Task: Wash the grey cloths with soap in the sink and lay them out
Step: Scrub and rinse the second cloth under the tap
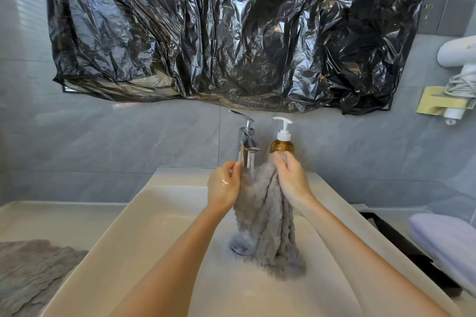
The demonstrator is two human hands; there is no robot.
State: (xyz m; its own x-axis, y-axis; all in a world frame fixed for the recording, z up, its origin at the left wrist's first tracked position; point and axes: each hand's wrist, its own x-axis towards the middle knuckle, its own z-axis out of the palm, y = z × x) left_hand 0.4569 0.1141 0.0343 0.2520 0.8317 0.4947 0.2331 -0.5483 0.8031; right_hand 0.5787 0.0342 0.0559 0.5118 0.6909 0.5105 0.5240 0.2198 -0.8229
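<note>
Head view: black plastic (pixel 231 33) is hanging above the sink (pixel 154 213). A spare cloth (pixel 28 265) is lying on the counter at left. A wet cloth (pixel 262 213) is hanging into the basin, with the left hand (pixel 222 185) and right hand (pixel 292 180) gripping its top corners, fingers curled, under the running tap (pixel 247 141) beside the soap bottle (pixel 282 145).

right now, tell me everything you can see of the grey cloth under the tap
The grey cloth is a fluffy, ribbed-looking towel fabric, wet and bunched into long vertical folds. It hangs between the left hand and the right hand, which grip its top on either side. The chrome tap runs water onto its upper edge. Its lower end trails onto the floor of the white sink.
</note>
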